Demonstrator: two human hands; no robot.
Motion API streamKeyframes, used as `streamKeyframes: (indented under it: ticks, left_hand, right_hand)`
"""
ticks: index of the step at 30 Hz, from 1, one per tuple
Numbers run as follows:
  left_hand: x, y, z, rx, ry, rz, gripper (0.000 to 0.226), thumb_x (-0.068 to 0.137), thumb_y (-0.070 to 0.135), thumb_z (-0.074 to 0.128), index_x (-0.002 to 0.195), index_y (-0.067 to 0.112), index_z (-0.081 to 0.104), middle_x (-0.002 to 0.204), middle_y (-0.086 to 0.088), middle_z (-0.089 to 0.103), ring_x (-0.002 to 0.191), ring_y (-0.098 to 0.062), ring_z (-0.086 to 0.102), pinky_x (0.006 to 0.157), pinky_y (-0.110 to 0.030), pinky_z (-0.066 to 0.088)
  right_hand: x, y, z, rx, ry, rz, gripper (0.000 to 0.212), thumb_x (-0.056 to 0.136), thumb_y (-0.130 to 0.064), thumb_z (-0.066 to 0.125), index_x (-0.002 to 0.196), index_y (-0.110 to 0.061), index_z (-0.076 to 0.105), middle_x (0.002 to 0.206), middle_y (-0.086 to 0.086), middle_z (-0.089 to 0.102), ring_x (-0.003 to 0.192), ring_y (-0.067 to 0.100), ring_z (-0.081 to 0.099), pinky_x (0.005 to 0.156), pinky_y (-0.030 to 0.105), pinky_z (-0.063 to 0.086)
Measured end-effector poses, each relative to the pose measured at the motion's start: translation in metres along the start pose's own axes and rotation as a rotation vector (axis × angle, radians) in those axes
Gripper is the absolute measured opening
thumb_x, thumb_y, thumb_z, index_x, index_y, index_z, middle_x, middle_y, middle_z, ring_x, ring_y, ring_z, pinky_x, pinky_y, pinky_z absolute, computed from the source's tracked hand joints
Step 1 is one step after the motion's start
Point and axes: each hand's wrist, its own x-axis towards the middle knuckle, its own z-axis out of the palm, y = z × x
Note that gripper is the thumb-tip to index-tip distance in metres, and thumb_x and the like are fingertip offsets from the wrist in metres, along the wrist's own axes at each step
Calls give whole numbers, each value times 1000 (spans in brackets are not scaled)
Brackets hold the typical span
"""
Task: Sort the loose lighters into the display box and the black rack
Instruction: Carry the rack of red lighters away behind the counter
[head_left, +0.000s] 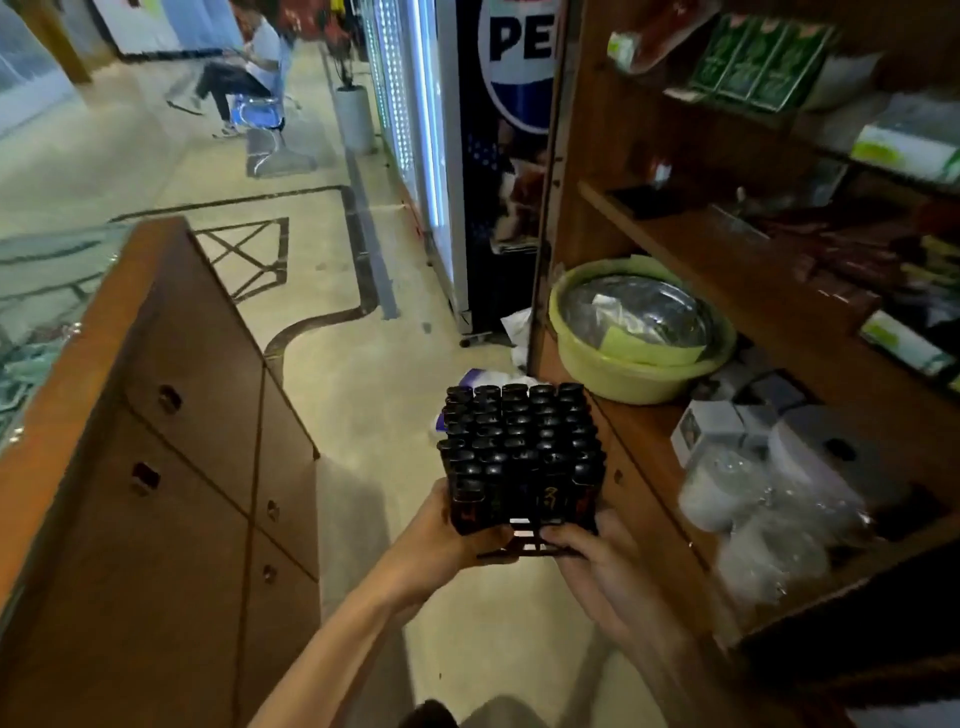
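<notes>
Head view: the black rack (531, 550) is up in the air over the tiled floor (363, 395), carried in both hands. It sits between a wooden counter (156, 415) on the left and a wooden shelf unit (691, 244) on the right. Dark lighters (519, 441) stand upright in it in close rows, filling it. The left hand (441, 540) clasps the rack's near left corner, thumb against the front lighters. The right hand (597, 561), somewhat blurred, has its fingers curled onto the rack's near bottom edge. On the shelf just beyond the rack stands a yellow-green basin (623, 379) with a metal bowl (634, 312) inside. Farther back are a Pepsi cooler (514, 67) and a seated person (244, 73)
</notes>
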Motion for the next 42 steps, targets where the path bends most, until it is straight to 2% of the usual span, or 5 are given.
streamKeyframes:
  ticks: [7,11,16,23,42]
  left_hand:
    - [161,40,-32,89,-186,-10,47,80,-7,65,122,9,51,113,-8,67,100,-22,65,76,-32,56]
    - [249,77,-45,230,-310,13,53,80,-1,69,128,7,48,120,-12,62,112,-28,59,92,-47,50]
    - [344,123,-35,299,-460,52,45,78,-8,67,120,-1,53,116,-19,64,109,-30,60,92,-45,51]
    - [452,153,9,319,-628,89,47,76,-12,67,120,-5,53,116,-21,63,108,-32,61,92,-42,52]
    - [654,172,145,448,-841,145,36,67,2,81,94,19,63,100,-1,69,85,-5,67,73,-18,54]
  right_hand:
    - [129,-25,-14,43,295,-5,38,84,13,48,120,0,55,93,-4,64,85,-9,62,74,9,46]
    - [198,-40,-11,-43,504,-109,44,71,10,58,110,-10,60,111,13,64,105,31,60,86,39,52]
    - [259,-71,-24,-135,661,-159,33,83,2,59,77,-27,72,108,16,66,104,34,60,92,52,46]
    - [333,-124,-54,279,821,-401,47,82,14,50,124,-8,53,115,8,65,107,20,59,84,28,51]
    - [436,-234,-164,145,1046,-587,41,83,15,53,121,3,52,116,17,64,109,26,61,89,35,52]
